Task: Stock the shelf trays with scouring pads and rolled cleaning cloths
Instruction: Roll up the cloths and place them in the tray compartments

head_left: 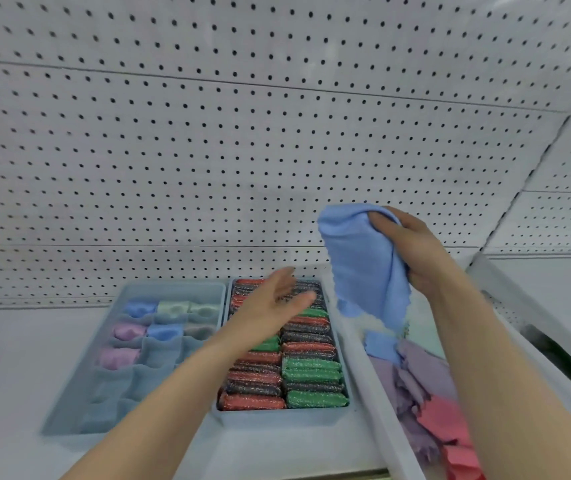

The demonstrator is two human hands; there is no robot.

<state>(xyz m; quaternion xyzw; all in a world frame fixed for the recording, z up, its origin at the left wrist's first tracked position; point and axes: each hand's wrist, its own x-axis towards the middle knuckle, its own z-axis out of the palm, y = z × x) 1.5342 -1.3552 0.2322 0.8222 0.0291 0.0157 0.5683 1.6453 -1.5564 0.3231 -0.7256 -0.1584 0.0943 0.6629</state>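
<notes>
Pegboard [208, 150] behind; left hand [277, 303] overhangs scouring pads [311, 375]; right hand [412, 247] grips cloth [360, 258].

Your left hand [273, 303] and right hand [412, 244] are bare. Your left forearm [173, 393] and right forearm [485, 358] are slender and uncovered along all you see of them.

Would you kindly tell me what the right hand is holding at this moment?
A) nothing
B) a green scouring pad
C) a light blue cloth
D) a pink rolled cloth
C: the right hand grips a light blue cloth, which hangs unrolled above the bin of loose cloths; the left hand is open and holds nothing.
</notes>
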